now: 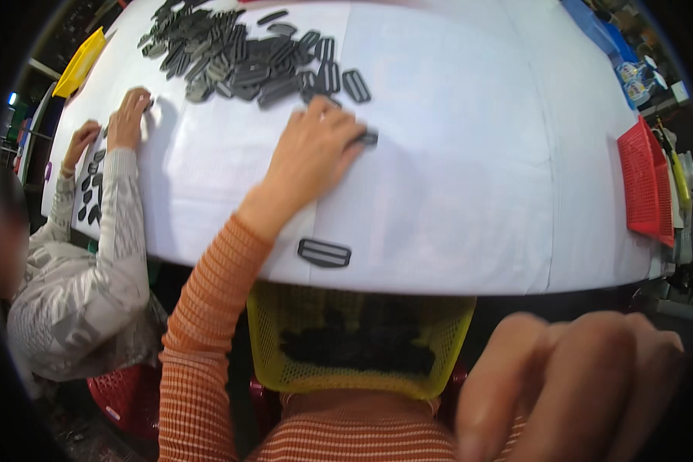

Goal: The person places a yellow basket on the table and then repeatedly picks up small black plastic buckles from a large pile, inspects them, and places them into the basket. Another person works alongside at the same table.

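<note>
While a person in a striped orange sweater sits at a white counter [470,169], their left hand [308,150] reaches to the near edge of a large heap of black buckles [246,65]. Its fingers are bent, and it appears to pinch one buckle [369,138] that juts out by the thumb side. The right hand [577,385], curled and blurred, is raised close to the camera; I cannot tell whether it grips anything. Another buckle [324,253], with two long slots, lies alone near the counter's front edge.

Taking pieces from the heap's edge, I judge, works best with a light fingertip grip on the rim, lifting rather than dragging so that neighbours don't tangle.

Just below that edge, by the person's lap, a yellow basket [257,339] holds a dark mass, too dim to identify. A red basket [643,185] stands at the far right, beside clutter. A yellow tray [83,61] is at the upper left, its contents unclear, beyond a co-worker's hands [127,119] and small dark pieces [85,195].
</note>
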A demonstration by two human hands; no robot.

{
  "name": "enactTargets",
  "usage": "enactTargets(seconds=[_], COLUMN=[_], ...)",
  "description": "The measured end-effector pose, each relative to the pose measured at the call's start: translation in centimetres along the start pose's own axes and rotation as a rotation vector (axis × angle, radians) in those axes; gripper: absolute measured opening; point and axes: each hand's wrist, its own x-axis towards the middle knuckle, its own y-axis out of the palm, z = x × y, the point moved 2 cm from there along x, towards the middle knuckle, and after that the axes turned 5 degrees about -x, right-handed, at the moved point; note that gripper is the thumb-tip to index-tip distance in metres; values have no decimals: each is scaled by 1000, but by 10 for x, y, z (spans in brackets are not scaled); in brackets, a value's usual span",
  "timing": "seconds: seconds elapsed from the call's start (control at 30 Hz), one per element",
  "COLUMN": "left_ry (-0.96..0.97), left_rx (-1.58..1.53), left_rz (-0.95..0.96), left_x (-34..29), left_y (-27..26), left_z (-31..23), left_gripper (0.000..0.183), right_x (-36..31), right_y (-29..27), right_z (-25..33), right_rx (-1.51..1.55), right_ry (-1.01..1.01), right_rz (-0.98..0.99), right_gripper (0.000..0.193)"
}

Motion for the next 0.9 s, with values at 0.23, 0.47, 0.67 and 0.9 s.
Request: enactTargets(seconds=[0.23,0.47,0.67,0.9], left_ry=[-118,-226,-349,-259], left_rx=[-360,-418,-372,-342], left_rz=[133,71,68,138], left_x=[-58,-61,-63,-61], left_y=[-26,-29,-24,-28], left_z=[-50,-49,-64,-44], left_gripper=[43,44,43,62], right_x=[-8,-2,-7,-21], right_y=[-10,-8,-13,-14], right_z=[-9,-9,-12,-40], right_rx=[145,138,100,-232], right_ry=[3,27,97,349], right_rz=[-7,-15,-63,-248], right_gripper=[28,28,28,28])
